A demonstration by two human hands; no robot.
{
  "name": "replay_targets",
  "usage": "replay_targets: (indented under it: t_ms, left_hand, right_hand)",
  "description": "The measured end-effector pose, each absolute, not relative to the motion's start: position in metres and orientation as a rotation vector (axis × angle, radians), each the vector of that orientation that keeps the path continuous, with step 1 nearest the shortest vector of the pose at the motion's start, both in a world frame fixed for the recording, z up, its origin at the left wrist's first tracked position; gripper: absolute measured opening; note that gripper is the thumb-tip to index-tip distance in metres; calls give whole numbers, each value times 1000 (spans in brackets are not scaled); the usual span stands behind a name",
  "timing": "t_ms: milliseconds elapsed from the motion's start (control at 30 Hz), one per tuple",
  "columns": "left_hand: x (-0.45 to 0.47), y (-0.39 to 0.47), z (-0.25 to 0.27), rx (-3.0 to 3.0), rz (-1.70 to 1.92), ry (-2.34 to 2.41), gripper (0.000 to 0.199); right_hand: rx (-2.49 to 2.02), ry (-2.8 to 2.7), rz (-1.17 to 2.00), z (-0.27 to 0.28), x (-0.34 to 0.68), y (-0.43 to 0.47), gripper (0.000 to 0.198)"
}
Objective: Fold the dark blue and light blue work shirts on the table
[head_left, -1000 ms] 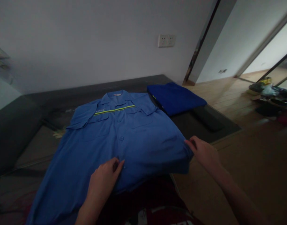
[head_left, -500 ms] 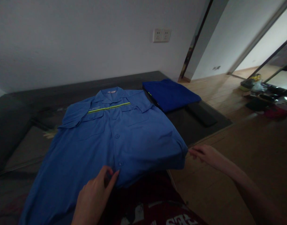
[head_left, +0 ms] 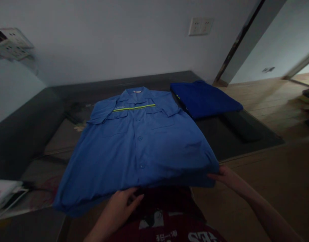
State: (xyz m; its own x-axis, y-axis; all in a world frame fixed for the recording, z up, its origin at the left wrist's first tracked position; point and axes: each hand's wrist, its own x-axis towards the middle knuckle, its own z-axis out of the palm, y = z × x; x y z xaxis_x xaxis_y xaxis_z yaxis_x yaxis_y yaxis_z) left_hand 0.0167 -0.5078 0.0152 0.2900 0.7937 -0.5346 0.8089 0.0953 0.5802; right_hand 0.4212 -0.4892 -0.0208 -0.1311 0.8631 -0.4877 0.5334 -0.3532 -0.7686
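Observation:
A blue short-sleeved work shirt [head_left: 159, 141] lies front side up, its collar away from me and its hem toward me. A yellow-green stripe crosses the chest above two flap pockets, and buttons run down the middle. My right hand [head_left: 226, 176] pinches the shirt's lower right corner between thumb and fingers. At the middle of the hem is my left hand [head_left: 121, 205], its fingers against the cloth edge. The left thumb stands apart from the fingers, below the hem.
A folded darker blue garment [head_left: 207, 99] lies on the dark surface [head_left: 265, 139] at the right. Beside it is a dark flat object [head_left: 240, 127]. A white device [head_left: 4, 193] with a cable sits at the left. Wall sockets [head_left: 201, 26] are behind.
The view has swung left, so the shirt appears further right and its left hem corner shows. My right hand stays at the shirt's corner; my left stays near the middle hem.

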Motion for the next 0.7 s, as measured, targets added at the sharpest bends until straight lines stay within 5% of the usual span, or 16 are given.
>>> replay_targets:
  t_ms: [367, 700]
  left_hand:
    - [29, -526, -55, 1629, 433, 1575, 30]
    - [13, -524, -27, 1746, 160, 1520, 35]
  right_hand:
    - [-1912, -1713, 1316, -23, 425, -484, 39]
    - [-2002, -1821, 1137, -38, 453, -491, 38]
